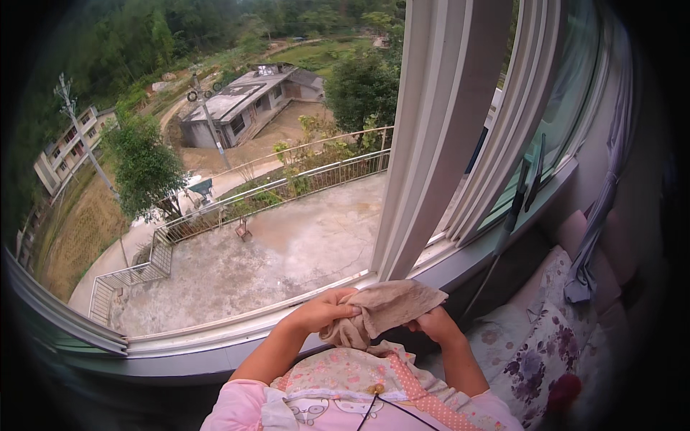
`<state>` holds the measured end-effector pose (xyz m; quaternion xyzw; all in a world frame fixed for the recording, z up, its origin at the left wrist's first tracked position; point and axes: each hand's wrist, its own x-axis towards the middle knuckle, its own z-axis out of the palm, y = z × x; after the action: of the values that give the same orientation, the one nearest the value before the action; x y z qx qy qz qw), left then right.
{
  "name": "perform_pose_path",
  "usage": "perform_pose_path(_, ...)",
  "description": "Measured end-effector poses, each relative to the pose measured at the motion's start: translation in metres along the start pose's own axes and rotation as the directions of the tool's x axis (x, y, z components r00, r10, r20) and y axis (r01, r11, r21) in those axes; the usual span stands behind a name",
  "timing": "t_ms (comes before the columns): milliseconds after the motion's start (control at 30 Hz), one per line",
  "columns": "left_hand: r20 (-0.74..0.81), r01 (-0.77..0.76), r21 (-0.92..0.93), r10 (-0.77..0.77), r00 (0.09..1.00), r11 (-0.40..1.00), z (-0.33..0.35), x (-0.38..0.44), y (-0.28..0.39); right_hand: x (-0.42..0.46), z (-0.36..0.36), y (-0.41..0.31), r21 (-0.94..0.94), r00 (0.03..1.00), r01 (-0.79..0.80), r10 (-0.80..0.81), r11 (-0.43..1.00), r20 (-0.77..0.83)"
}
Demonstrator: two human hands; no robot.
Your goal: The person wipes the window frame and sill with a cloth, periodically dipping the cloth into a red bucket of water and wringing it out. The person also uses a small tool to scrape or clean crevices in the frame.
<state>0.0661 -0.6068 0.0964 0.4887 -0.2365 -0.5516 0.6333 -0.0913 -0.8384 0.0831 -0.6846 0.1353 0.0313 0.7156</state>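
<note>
A beige-brown cloth (401, 307) is stretched between my two hands, in front of my chest and close to the window sill. My left hand (330, 311) grips its bunched left part, with the thumb lying on top. At the right end, my right hand (431, 325) holds the cloth from beneath, and the fabric covers some of its fingers. Part of the cloth hangs in folds below the left hand. Just beyond the hands runs the white window track (264, 323), and a white window post (431, 140) rises behind the cloth.
A squeegee with a long handle (506, 221) leans against the sill at right. Beside it hang a tied grey curtain (593, 242) and, lower, a sofa with a floral cover (533, 361). Through the window opening lie a concrete yard (280, 258) and a metal railing (269, 186).
</note>
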Motion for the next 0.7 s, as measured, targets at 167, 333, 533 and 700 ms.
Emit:
perform_pose_path(167,-0.382,-0.483,-0.123,0.408,0.829,0.867,-0.021,-0.007,0.050,-0.026,-0.037,0.015,-0.148,0.987,-0.153,0.145,0.977,-0.064)
perform_pose_path(333,-0.351,-0.681,0.141,0.679,0.644,0.719,-0.005,0.030,0.104,-0.025,-0.030,0.011,-0.021,0.977,-0.151,0.146,0.988,-0.157)
perform_pose_path(533,-0.115,-0.687,0.509,0.832,0.543,0.519,0.014,0.102,0.114,-0.017,-0.019,0.016,-0.023,0.987,-0.106,0.102,0.994,-0.127)
perform_pose_path(700,-0.024,-0.493,0.843,0.931,0.364,0.215,0.012,0.122,0.096,-0.017,-0.022,0.028,-0.018,0.974,-0.136,0.131,0.991,-0.186)
